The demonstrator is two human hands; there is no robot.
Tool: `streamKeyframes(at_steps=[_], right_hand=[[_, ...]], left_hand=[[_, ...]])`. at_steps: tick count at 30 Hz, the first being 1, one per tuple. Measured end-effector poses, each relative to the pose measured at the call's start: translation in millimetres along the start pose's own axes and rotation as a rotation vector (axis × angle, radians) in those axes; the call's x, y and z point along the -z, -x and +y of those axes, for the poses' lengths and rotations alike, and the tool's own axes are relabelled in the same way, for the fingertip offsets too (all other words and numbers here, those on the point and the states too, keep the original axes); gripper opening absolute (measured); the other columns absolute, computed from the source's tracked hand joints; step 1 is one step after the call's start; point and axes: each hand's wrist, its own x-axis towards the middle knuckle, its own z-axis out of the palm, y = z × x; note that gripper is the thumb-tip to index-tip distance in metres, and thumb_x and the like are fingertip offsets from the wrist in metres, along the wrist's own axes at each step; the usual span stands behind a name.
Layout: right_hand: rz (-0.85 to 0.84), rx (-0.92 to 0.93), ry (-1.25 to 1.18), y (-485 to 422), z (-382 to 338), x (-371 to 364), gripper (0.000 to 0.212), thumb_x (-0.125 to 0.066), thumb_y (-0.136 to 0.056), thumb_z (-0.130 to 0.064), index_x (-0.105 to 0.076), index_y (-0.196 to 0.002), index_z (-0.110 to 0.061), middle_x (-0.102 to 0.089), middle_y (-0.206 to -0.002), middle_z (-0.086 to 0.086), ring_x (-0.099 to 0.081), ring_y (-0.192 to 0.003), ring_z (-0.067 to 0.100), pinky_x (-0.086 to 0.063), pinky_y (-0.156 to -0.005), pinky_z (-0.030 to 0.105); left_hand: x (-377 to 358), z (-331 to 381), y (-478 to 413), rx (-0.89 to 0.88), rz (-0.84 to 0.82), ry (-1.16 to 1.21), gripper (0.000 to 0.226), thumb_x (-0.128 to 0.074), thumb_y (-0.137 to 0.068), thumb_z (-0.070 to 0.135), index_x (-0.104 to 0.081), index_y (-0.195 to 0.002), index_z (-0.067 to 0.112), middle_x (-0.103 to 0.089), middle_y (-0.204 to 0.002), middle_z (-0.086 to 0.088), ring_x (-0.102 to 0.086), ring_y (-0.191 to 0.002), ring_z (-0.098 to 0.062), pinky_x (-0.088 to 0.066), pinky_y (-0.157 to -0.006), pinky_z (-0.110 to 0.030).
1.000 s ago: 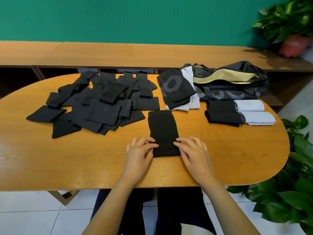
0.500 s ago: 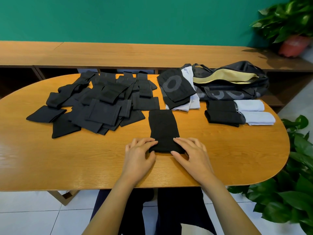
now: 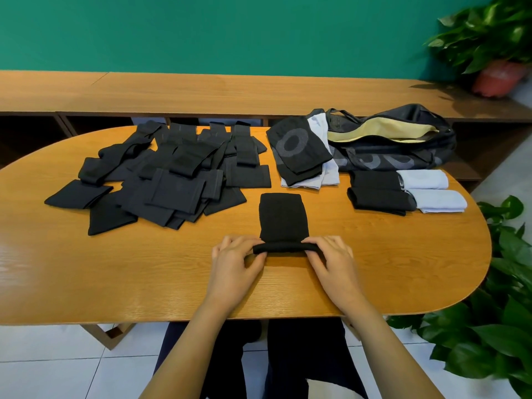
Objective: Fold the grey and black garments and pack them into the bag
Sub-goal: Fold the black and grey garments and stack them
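My left hand (image 3: 234, 259) and right hand (image 3: 331, 259) each grip one end of the rolled near edge of the black garment (image 3: 283, 217), fingers curled over the roll. The roll lies crosswise on the table (image 3: 115, 269), and both hands are equally near it. The flat remainder extends straight away from me, so the long axis points away from the grip (my judgement: roll forward along it, both hands at an even rate). Beyond, to the right, lie the folded pieces (image 3: 380, 194). At left lies the unfolded pile (image 3: 172, 180). Farthest right sits the open bag (image 3: 403, 145).
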Motion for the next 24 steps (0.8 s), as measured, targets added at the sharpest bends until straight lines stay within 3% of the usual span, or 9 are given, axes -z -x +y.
streamKeyframes(at_steps=[2, 4, 8, 12, 16, 20, 24], right_hand=[[-0.004, -0.054, -0.016, 0.2, 0.8, -0.4, 0.026, -0.049, -0.098, -0.036, -0.058, -0.123, -0.034, -0.05, -0.112, -0.015, -0.042, -0.119, 0.012, -0.032, -0.092, 0.025], [0.012, -0.077, -0.034, 0.3, 0.9, -0.9, 0.03, -0.049, -0.097, -0.04, -0.056, -0.125, -0.034, -0.053, -0.108, -0.013, -0.044, -0.118, 0.014, -0.034, -0.09, 0.026], [0.056, -0.071, -0.075, -0.4, 1.4, -1.4, 0.036, -0.048, -0.091, -0.049, -0.051, -0.126, -0.039, -0.057, -0.094, -0.014, -0.05, -0.108, 0.013, -0.032, -0.093, 0.026], [0.118, -0.056, -0.163, -0.9, 3.1, -1.6, 0.035, -0.054, -0.088, -0.048, -0.043, -0.121, -0.043, -0.06, -0.076, -0.012, -0.057, -0.095, 0.009, -0.033, -0.101, 0.03], [0.125, -0.078, -0.21, -1.1, 6.9, -3.4, 0.036, -0.054, -0.085, -0.054, -0.04, -0.117, -0.047, -0.061, -0.068, -0.01, -0.061, -0.09, 0.015, -0.041, -0.099, 0.034], [0.132, -0.077, -0.2, -0.5, 4.0, -2.1, 0.031, -0.056, -0.084, -0.052, -0.046, -0.11, -0.041, -0.06, -0.07, -0.012, -0.06, -0.086, 0.009, -0.044, -0.099, 0.039], [0.175, -0.034, -0.095, -0.7, -1.0, -1.2, 0.028, -0.065, -0.087, -0.041, -0.05, -0.11, -0.034, -0.05, -0.088, -0.019, -0.049, -0.089, 0.005, -0.042, -0.093, 0.035]], left_hand=[[0.0, -0.3, 0.7, 0.02, 0.028, 0.032, 0.003, -0.063, -0.092, 0.031, -0.063, -0.093, 0.034, -0.059, -0.09, 0.022, -0.046, -0.096, 0.0, -0.031, -0.091, -0.031], [-0.4, -0.8, 1.4, 0.055, 0.055, 0.059, 0.006, -0.062, -0.092, 0.032, -0.062, -0.086, 0.03, -0.055, -0.081, 0.017, -0.046, -0.092, 0.001, -0.032, -0.09, -0.03], [-1.8, -2.5, 1.4, 0.05, 0.08, 0.088, 0.011, -0.063, -0.09, 0.035, -0.068, -0.097, 0.028, -0.058, -0.079, 0.015, -0.05, -0.088, 0.001, -0.034, -0.092, -0.031], [-0.9, -2.4, 0.0, 0.037, 0.073, 0.14, 0.025, -0.062, -0.086, 0.041, -0.069, -0.106, 0.028, -0.064, -0.073, 0.014, -0.057, -0.083, -0.002, -0.042, -0.094, -0.043], [-2.1, -2.6, -0.6, 0.038, 0.048, 0.195, 0.031, -0.063, -0.086, 0.041, -0.063, -0.115, 0.032, -0.065, -0.069, 0.013, -0.062, -0.077, -0.004, -0.044, -0.096, -0.048], [-2.4, -1.0, 0.4, 0.055, 0.051, 0.192, 0.033, -0.067, -0.087, 0.032, -0.058, -0.119, 0.036, -0.063, -0.065, 0.01, -0.062, -0.072, -0.007, -0.037, -0.104, -0.042], [-2.0, -1.0, 0.3, 0.06, 0.039, 0.137, 0.037, -0.07, -0.086, 0.03, -0.059, -0.122, 0.034, -0.059, -0.061, 0.009, -0.058, -0.067, -0.005, -0.042, -0.097, -0.038]])
